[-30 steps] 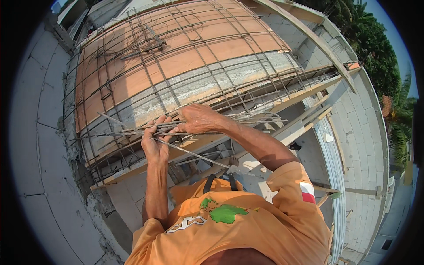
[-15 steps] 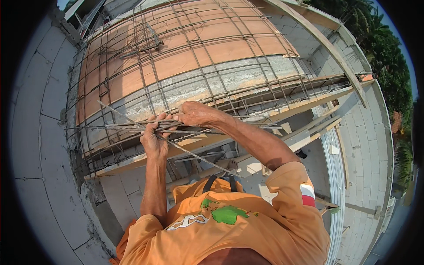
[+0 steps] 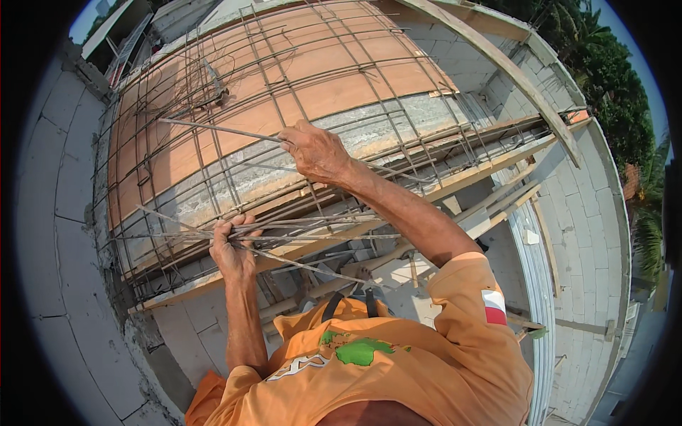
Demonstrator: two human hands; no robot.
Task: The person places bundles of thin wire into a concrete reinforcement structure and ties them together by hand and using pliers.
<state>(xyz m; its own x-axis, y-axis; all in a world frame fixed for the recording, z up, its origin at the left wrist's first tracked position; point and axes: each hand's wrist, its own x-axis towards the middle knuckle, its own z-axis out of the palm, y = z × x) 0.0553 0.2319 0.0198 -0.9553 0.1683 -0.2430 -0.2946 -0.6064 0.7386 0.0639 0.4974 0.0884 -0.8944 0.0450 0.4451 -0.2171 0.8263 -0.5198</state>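
My left hand (image 3: 233,245) is closed round a loose bundle of thin grey steel rods (image 3: 305,226), whose ends fan out to both sides. Farther out and to the right, my right hand (image 3: 317,151) grips the end of a single steel rod (image 3: 220,129), which points left across the grid. Beneath both hands stretches a rebar mesh (image 3: 273,89) of dark crossing bars. It lies over orange-brown plywood sheeting (image 3: 312,42) and a rough grey concrete strip (image 3: 256,167).
A pair of pliers or similar tool (image 3: 215,89) rests on the mesh beside tangled thin wire. One long timber plank (image 3: 497,60) slants across the right side. Grey block walls (image 3: 64,213) stand left and right. A timber beam (image 3: 298,248) edges the formwork, with poles below it.
My right hand has moved away from the bundle, up and outward, drawing one rod out. My left hand keeps hold of the other rods, slightly lower and farther left in view.
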